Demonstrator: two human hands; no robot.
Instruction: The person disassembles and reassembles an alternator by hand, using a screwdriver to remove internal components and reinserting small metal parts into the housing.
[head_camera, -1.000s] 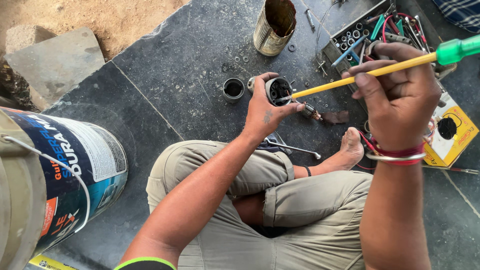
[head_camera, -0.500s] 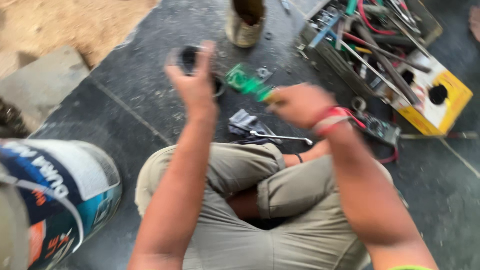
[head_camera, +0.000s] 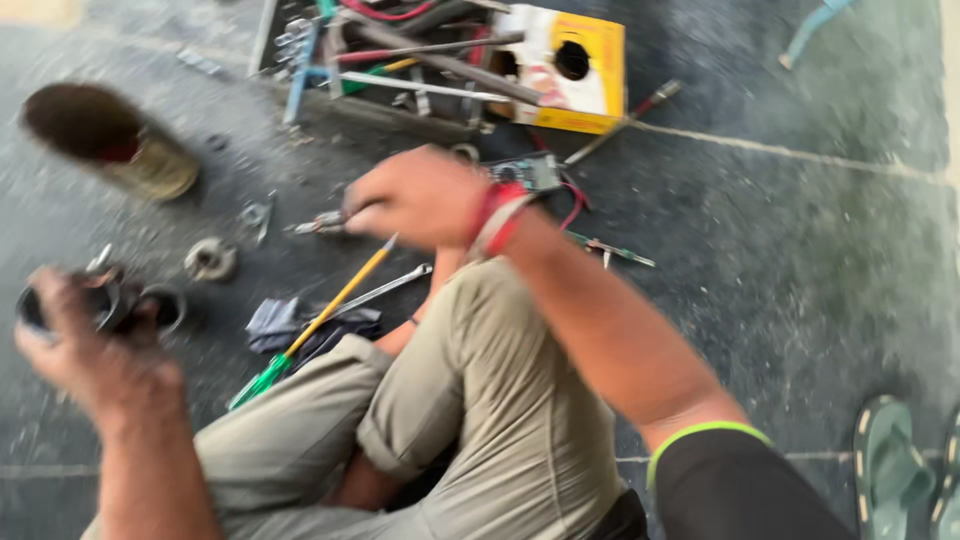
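Note:
I sit cross-legged on a dark stone floor; the view is blurred by motion. My left hand (head_camera: 80, 340) at the far left is closed around a small round black metal part (head_camera: 105, 300). My right hand (head_camera: 425, 195), with red threads at the wrist, reaches toward the floor in front of my knee. Below it lies a yellow-shafted screwdriver with a green handle (head_camera: 315, 325), slanting over my left knee; whether the fingers still touch it I cannot tell. A small tool (head_camera: 320, 225) lies at the fingertips.
A tool tray (head_camera: 420, 60) full of tools and wires stands at the top with a yellow box (head_camera: 585, 75). A brass-coloured tin (head_camera: 120, 145) stands upper left, a round metal ring (head_camera: 210, 258) and a spanner (head_camera: 385, 285) lie nearby. A dark rag (head_camera: 275, 320) lies by my knee. Green sandals (head_camera: 895, 470) lower right.
My head has swung right and down. The left hand carried the black part off to the left. The right hand lowered the screwdriver from raised to beside my knee.

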